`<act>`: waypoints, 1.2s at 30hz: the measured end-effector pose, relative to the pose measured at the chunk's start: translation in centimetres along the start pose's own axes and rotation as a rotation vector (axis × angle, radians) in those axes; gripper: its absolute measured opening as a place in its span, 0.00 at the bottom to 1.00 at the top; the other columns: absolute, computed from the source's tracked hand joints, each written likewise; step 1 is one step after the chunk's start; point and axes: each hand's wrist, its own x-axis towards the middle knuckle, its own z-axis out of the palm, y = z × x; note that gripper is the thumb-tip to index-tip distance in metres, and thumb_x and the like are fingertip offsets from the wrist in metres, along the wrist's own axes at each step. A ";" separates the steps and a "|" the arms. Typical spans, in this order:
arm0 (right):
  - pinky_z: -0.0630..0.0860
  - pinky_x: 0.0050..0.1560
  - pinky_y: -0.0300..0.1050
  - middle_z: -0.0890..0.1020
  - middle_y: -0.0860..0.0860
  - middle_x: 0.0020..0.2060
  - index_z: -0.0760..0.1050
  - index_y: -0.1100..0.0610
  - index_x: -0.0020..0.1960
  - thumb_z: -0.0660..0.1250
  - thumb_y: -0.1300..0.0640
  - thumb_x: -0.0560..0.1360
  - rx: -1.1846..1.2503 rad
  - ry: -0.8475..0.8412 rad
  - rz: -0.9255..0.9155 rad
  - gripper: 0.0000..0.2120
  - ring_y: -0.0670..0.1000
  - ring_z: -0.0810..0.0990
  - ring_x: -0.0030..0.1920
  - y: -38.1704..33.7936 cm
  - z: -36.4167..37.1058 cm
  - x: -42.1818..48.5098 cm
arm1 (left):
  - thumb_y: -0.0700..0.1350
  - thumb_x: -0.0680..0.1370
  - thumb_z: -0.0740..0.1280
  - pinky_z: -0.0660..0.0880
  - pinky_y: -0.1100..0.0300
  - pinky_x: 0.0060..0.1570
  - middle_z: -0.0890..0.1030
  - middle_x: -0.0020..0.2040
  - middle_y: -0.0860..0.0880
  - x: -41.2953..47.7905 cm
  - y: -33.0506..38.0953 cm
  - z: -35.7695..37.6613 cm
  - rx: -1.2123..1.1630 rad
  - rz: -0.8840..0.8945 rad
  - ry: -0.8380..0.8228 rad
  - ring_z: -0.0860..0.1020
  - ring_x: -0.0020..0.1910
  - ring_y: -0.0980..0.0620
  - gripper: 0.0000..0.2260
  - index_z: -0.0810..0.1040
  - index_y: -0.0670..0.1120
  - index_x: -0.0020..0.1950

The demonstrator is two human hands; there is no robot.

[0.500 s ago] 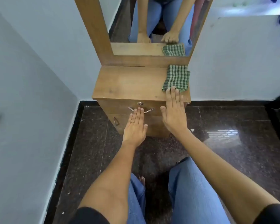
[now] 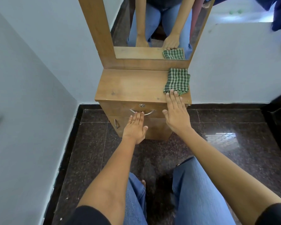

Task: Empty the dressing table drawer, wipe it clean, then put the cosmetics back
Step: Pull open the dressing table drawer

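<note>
Drawer [image 2: 118, 109] sits closed at front of dressing table [image 2: 130, 85], just under its top. L hand [image 2: 135, 126] flat, fingers straight, tips touching drawer's curved metal handle [image 2: 148, 113], not curled round it. R hand [image 2: 177, 112] flat & open over table's front right edge, holding nothing, fingertips touching near edge of green check cloth [image 2: 177, 81]. Cloth lies on table top, right side, below mirror [image 2: 123, 21].
</note>
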 end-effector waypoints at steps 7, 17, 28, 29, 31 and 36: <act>0.39 0.75 0.48 0.49 0.56 0.77 0.48 0.61 0.78 0.49 0.50 0.79 0.042 -0.036 -0.002 0.30 0.53 0.44 0.77 -0.2 -0.8 -0.4 | 0.50 0.84 0.48 0.37 0.54 0.75 0.44 0.80 0.43 -1.6 0.5 0.2 -0.041 -0.012 0.000 0.41 0.78 0.47 0.28 0.40 0.40 0.79; 0.38 0.74 0.44 0.46 0.53 0.78 0.44 0.59 0.78 0.47 0.51 0.83 0.193 -0.090 -0.022 0.27 0.50 0.42 0.77 -2.8 -1.4 -5.0 | 0.50 0.84 0.48 0.37 0.55 0.75 0.43 0.80 0.45 -9.5 0.9 4.4 -0.028 0.032 0.063 0.41 0.78 0.49 0.28 0.38 0.42 0.79; 0.43 0.74 0.46 0.47 0.56 0.78 0.45 0.61 0.78 0.56 0.54 0.81 0.331 -0.216 0.031 0.31 0.52 0.42 0.77 -4.3 -2.6 -7.3 | 0.52 0.84 0.46 0.44 0.60 0.76 0.50 0.79 0.49 -15.3 1.1 1.3 -0.292 0.019 0.593 0.45 0.78 0.57 0.25 0.47 0.45 0.79; 0.44 0.74 0.47 0.47 0.57 0.77 0.46 0.62 0.78 0.56 0.54 0.80 0.343 -0.258 0.050 0.32 0.53 0.43 0.77 -4.4 -2.6 -7.6 | 0.53 0.84 0.46 0.42 0.61 0.75 0.49 0.79 0.49 -14.9 0.8 0.4 -0.288 -0.010 0.610 0.44 0.78 0.57 0.25 0.46 0.45 0.78; 0.47 0.75 0.49 0.49 0.58 0.77 0.48 0.61 0.77 0.58 0.53 0.80 0.386 -0.298 0.100 0.31 0.54 0.44 0.77 -4.5 -2.6 -8.2 | 0.52 0.83 0.45 0.40 0.62 0.75 0.47 0.78 0.47 -13.8 -0.1 -1.2 -0.250 -0.050 0.614 0.44 0.77 0.55 0.25 0.43 0.44 0.77; 0.50 0.74 0.50 0.46 0.56 0.78 0.46 0.59 0.78 0.60 0.51 0.79 0.410 -0.361 0.170 0.35 0.53 0.44 0.77 -4.9 -3.0 -9.6 | 0.54 0.82 0.45 0.43 0.56 0.76 0.46 0.79 0.44 -11.9 -2.3 -2.5 -0.207 -0.119 0.560 0.43 0.78 0.52 0.27 0.39 0.45 0.76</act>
